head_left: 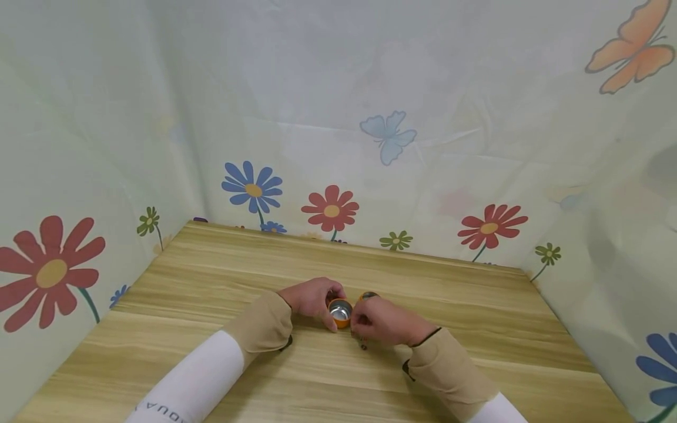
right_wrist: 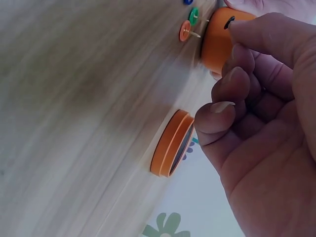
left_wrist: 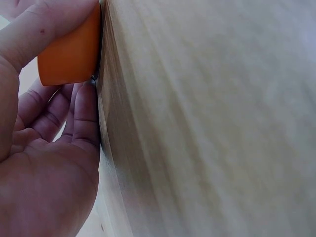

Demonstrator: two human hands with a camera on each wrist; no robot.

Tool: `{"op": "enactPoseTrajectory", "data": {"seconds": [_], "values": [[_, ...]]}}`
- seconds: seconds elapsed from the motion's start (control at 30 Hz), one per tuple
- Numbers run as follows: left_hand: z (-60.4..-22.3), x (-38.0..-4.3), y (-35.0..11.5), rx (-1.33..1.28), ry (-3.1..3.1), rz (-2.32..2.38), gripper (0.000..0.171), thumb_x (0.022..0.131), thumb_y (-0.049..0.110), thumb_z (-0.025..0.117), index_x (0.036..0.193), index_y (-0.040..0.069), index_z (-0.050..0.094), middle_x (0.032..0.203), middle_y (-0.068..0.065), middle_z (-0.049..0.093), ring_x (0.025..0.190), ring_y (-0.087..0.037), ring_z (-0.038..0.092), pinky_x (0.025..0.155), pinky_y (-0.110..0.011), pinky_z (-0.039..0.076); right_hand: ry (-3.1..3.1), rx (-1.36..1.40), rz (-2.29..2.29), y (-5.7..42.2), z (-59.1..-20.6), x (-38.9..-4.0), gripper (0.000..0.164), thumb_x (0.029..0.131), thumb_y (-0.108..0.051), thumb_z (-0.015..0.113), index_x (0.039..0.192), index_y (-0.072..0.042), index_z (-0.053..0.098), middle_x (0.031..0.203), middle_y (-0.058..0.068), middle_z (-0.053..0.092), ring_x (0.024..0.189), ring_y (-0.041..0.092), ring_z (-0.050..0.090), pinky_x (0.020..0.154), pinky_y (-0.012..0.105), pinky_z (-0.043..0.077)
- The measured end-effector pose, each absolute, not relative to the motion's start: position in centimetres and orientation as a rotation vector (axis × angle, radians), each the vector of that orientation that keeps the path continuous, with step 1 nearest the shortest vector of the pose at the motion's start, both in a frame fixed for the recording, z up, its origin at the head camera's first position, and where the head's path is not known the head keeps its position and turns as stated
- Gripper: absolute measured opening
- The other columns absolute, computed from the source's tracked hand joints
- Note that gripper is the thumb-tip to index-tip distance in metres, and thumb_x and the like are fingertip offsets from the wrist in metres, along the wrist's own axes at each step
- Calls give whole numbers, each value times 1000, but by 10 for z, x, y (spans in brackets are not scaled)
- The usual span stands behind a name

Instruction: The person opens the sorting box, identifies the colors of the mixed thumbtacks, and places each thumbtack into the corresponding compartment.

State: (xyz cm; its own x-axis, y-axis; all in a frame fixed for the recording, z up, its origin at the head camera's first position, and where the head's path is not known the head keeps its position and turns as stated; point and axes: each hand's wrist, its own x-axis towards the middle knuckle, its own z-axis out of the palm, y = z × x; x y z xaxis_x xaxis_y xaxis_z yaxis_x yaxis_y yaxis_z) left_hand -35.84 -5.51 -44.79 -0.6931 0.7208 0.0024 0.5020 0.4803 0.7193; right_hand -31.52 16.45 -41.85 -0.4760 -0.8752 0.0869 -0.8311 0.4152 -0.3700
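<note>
A small round orange tin (head_left: 342,324) with a shiny metal inside stands upright on the wooden table. My left hand (head_left: 313,298) grips it from the left, thumb against the orange wall (left_wrist: 71,57). Just right of it, my right hand (head_left: 391,321) has its thumb and fingers drawn together. At the thumb tip is a small black thing (right_wrist: 229,22), apparently a thumbtack, overlapping the tin in the right wrist view. An orange thumbtack (right_wrist: 184,30) and a green thumbtack (right_wrist: 193,16) lie beside the tin, with a blue one (right_wrist: 187,2) at the frame's edge.
Behind the right hand lies the tin's orange lid (right_wrist: 169,143), partly covered in the head view. Light wood grain marks the table (head_left: 211,264). A pale curtain (head_left: 317,88) printed with flowers and butterflies encloses the back and both sides.
</note>
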Motion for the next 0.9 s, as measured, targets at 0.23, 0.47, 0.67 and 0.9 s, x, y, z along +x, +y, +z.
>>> {"op": "enactPoseTrajectory", "data": {"seconds": [0.23,0.47,0.67,0.9], "values": [[-448,-359,-54,1040,2412,1052,47,59,15,90,95,16,61,89,2,63,81,-17,58,72,-24,47,2567,-1411,-646,172,-417,-315,5,94,-12,58,92,-12,63,83,-11,54,71,5,49,62,23,45],[-450,-360,-55,1016,2441,1025,47,58,17,90,95,19,60,88,8,61,81,-11,57,74,-23,46,2515,-1320,-836,175,-420,-317,4,96,-14,56,94,-12,60,83,-8,56,69,7,49,59,25,44],[-447,-357,-54,987,2447,1014,48,59,16,90,96,18,60,91,5,62,83,-15,57,74,-24,46,2442,-1256,-1020,175,-423,-320,10,98,-16,54,96,-9,60,84,-4,57,70,10,50,61,26,43],[-444,-356,-54,965,2459,991,49,59,17,90,98,17,60,92,3,61,83,-15,57,74,-24,46,2291,-1156,-1241,170,-421,-315,15,100,-13,48,97,-2,56,83,14,53,71,18,47,63,32,41]]}}
